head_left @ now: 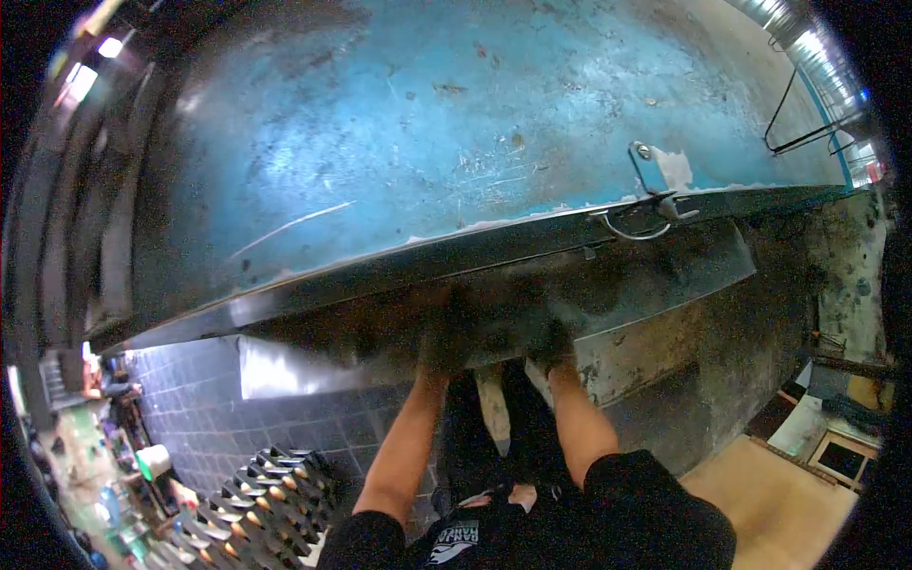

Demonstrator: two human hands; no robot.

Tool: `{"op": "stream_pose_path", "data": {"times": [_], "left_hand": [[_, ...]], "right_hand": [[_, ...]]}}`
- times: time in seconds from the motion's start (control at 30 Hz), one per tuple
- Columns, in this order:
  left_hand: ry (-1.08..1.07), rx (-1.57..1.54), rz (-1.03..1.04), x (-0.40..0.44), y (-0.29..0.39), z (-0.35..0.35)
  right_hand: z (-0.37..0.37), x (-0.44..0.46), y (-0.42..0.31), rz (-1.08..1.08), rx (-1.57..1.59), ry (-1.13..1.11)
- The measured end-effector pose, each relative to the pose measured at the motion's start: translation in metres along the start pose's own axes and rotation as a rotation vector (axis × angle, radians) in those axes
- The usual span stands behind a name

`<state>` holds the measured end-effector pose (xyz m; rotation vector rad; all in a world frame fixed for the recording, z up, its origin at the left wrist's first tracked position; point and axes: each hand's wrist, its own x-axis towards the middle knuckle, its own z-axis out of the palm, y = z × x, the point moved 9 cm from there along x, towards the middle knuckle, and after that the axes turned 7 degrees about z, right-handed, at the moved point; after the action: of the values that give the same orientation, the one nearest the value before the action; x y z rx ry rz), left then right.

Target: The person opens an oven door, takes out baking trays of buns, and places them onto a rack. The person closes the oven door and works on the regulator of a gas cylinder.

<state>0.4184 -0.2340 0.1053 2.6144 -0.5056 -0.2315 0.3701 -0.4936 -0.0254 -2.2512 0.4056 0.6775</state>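
Note:
A long, thin metal sheet (275, 370) lies tilted under the lower edge of a big blue metal panel (418, 142), shiny at its left end and dark in the middle. My left hand (439, 347) is at the sheet's near edge, left of centre. A short way to its right, my right hand (551, 353) is at the same edge. Both hands are dark, blurred and in shadow; they appear to grip the sheet, but the separate fingers do not show. A latch (651, 171) and a curved metal handle (636, 228) sit on the panel's lower edge, above the sheet.
Stacked angled metal pieces (256, 508) stand at lower left on dark floor tiles (190, 389). At lower right is a tan board (769, 494), with a framed piece (841, 461) beyond it. A worn wall (850, 256) rises at right. Long dark bars (76, 209) stand at left.

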Motion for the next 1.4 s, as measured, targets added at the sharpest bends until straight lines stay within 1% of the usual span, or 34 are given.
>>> {"op": "stream_pose_path", "data": {"times": [0.07, 0.13, 0.2, 0.3, 0.33, 0.37, 0.4, 0.43, 0.47, 0.5, 0.57, 0.67, 0.77, 0.8, 0.83, 0.9, 0.93, 0.97, 1.0, 1.07, 1.1, 1.13, 1.17, 1.23, 1.3, 1.33, 1.37, 1.4], "left_hand": [[0.008, 0.060, -0.001, 0.051, -0.018, 0.032], [0.022, 0.103, -0.021, 0.081, -0.034, 0.055], [0.040, 0.151, -0.069, 0.108, -0.056, 0.064], [0.076, 0.207, -0.146, 0.115, -0.084, 0.079], [0.084, 0.217, -0.162, 0.112, -0.089, 0.084], [0.090, 0.234, -0.176, 0.114, -0.097, 0.086], [0.102, 0.243, -0.181, 0.112, -0.100, 0.089], [0.111, 0.253, -0.190, 0.111, -0.104, 0.091], [0.119, 0.261, -0.193, 0.111, -0.107, 0.095], [0.123, 0.267, -0.194, 0.111, -0.110, 0.097], [0.127, 0.267, -0.193, 0.111, -0.112, 0.101], [0.130, 0.246, -0.183, 0.093, -0.105, 0.105], [0.138, 0.196, -0.146, 0.037, -0.068, 0.112], [0.133, 0.177, -0.137, 0.008, -0.051, 0.116], [0.132, 0.147, -0.148, -0.022, -0.033, 0.121], [0.160, 0.074, -0.203, -0.086, 0.001, 0.127], [0.181, 0.035, -0.261, -0.108, 0.009, 0.130], [0.204, -0.004, -0.319, -0.131, 0.017, 0.132], [0.229, -0.044, -0.375, -0.155, 0.025, 0.135], [-0.115, -0.069, -0.639, -0.172, 0.041, 0.124], [-0.053, -0.099, -0.606, -0.185, 0.028, 0.143], [-0.046, -0.094, -0.608, -0.183, 0.020, 0.149], [-0.002, -0.055, -0.530, -0.171, 0.018, 0.147], [0.054, -0.016, -0.448, -0.152, 0.013, 0.139], [-0.002, 0.025, -0.293, -0.137, 0.011, 0.134], [0.013, 0.033, -0.290, -0.139, 0.006, 0.133], [0.111, 0.056, -0.257, -0.142, 0.006, 0.123], [0.167, 0.072, -0.240, -0.147, 0.014, 0.106]], "right_hand": [[0.008, -0.002, 0.017, -0.024, -0.027, -0.046], [0.011, -0.012, 0.034, -0.091, -0.030, -0.099], [0.005, -0.023, 0.047, -0.120, -0.100, -0.177], [-0.061, -0.034, -0.030, 0.159, -0.638, -0.496], [-0.053, 0.017, 0.001, -0.335, -0.627, -0.067], [-0.053, 0.036, 0.044, -0.726, -0.703, 0.517], [-0.071, 0.067, 0.056, -0.590, -0.578, 0.494], [-0.093, 0.093, 0.052, -0.432, -0.467, 0.413], [-0.107, 0.112, 0.052, -0.318, -0.390, 0.374], [-0.116, 0.126, 0.052, -0.256, -0.362, 0.351], [-0.126, 0.145, 0.050, -0.172, -0.322, 0.309], [-0.129, 0.144, 0.030, -0.170, -0.281, 0.257], [-0.132, 0.096, 0.011, -0.197, -0.260, 0.195], [-0.127, 0.073, 0.019, -0.200, -0.271, 0.155], [-0.120, 0.052, 0.035, -0.205, -0.291, 0.116], [-0.093, 0.018, 0.104, -0.243, -0.354, 0.062], [-0.082, -0.009, 0.131, -0.273, -0.379, 0.090], [-0.075, -0.033, 0.145, -0.303, -0.403, 0.122], [-0.078, -0.049, 0.137, -0.308, -0.400, 0.123], [-0.075, -0.071, 0.144, -0.025, -0.466, -0.085], [-0.075, -0.073, 0.140, -0.167, -0.421, -0.003], [-0.075, -0.072, 0.133, -0.175, -0.418, -0.002], [-0.079, -0.067, 0.124, -0.151, -0.370, -0.011], [-0.092, -0.063, 0.102, -0.135, -0.324, -0.010], [-0.099, -0.059, 0.094, 0.052, -0.082, -0.125], [-0.105, -0.049, 0.077, 0.038, -0.080, -0.117], [-0.098, -0.043, 0.038, -0.257, -0.325, -0.213], [-0.089, -0.047, 0.006, -0.552, -0.574, -0.305]]}}
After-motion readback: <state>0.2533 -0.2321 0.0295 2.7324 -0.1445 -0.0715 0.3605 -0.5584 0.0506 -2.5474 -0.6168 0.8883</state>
